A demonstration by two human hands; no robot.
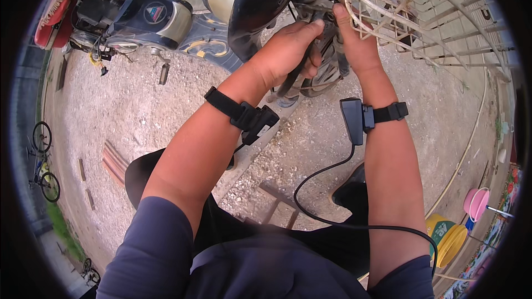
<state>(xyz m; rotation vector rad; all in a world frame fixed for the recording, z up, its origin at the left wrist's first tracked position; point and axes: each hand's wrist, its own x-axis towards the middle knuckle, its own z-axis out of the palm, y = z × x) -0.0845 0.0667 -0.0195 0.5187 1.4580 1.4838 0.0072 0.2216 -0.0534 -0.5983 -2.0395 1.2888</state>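
My left hand [291, 50] is closed at the front end of a dark blue electric scooter [249, 14], its thumb pressed on top and its fingers curled beneath. A dark bar [293, 77] slopes down from under that hand; whether the hand grips it is unclear. Right beside it, my right hand [360, 41] bends around the metal bracket area [321, 5], thumb up against it and the other fingers hidden. Below both hands lie the fork and dusty front wheel [324, 75]. What exactly each hand holds is hidden.
A rusty white wire basket [399, 8] hangs close to my right hand. Gravelly concrete spreads below, with a metal frame [280, 205] near my legs. A yellow bucket [446, 238] and a pink bucket [476, 202] stand at right. Far left, a bicycle [43, 160] is visible.
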